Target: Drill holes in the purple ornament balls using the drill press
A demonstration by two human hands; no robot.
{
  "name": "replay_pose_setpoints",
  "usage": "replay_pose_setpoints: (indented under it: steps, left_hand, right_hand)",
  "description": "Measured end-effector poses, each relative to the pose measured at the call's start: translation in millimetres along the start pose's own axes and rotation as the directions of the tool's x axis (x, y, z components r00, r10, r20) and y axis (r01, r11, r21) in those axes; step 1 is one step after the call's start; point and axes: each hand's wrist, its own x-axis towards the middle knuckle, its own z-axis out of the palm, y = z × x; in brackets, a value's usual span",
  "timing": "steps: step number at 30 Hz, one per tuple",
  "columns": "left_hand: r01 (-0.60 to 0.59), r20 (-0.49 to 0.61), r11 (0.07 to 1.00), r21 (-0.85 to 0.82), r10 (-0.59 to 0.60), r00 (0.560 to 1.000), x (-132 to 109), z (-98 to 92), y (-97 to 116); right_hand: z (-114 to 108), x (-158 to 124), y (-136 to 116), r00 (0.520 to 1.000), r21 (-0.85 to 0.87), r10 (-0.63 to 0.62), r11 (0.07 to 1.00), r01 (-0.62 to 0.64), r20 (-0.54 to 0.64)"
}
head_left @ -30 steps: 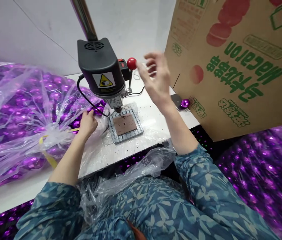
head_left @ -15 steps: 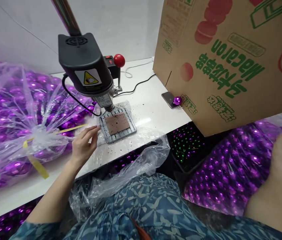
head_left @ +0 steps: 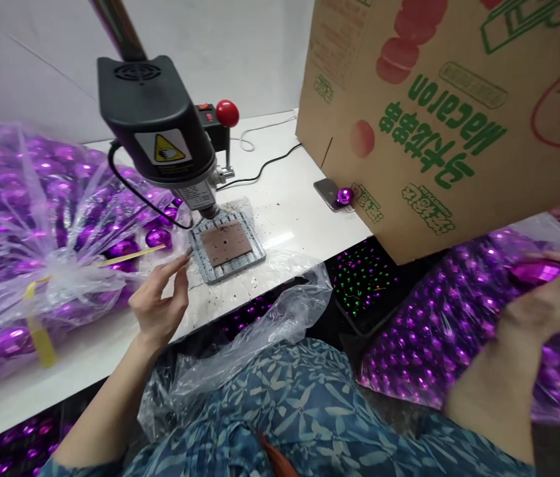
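Note:
My left hand (head_left: 158, 305) is beside the left edge of the drill press's grooved metal base (head_left: 206, 265), thumb and fingers apart, with nothing visible in it. On that base lies a flat brown board (head_left: 228, 252) with a small dark hole and scattered dark crumbs. The black drill press head (head_left: 155, 126) hangs over it, its chuck above the board. At the right, my right hand (head_left: 538, 311) grips a shiny purple faceted ball (head_left: 535, 271) over a clear bag of similar balls (head_left: 423, 351).
A tied clear bag of purple balls (head_left: 61, 218) fills the left of the white table (head_left: 280, 192). A large cardboard box (head_left: 359, 86) stands at the right, with a phone (head_left: 328, 193) and one purple ball (head_left: 345, 196) by it. Below is a dark container with green-and-purple pieces (head_left: 364, 285).
My right hand has moved left and up from the bag, and a purple ball now shows in it. My left hand has shifted slightly down and left, its thumb and fingers spread wider.

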Motion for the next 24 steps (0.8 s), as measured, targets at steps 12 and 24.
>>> replay_pose_setpoints:
  steps: [12,24]
  left_hand:
    - [0.748,0.709,0.213,-0.628,-0.24,0.663,11,46.4,126]
    - [0.732,0.722,-0.171,-0.66,-0.413,0.555,4,54.0,99]
  right_hand:
    - [137,-181,5,0.259,0.126,-0.035,0.931,-0.344,0.965]
    - [163,-240,7,0.153,0.202,-0.211,0.977,0.073,0.965]
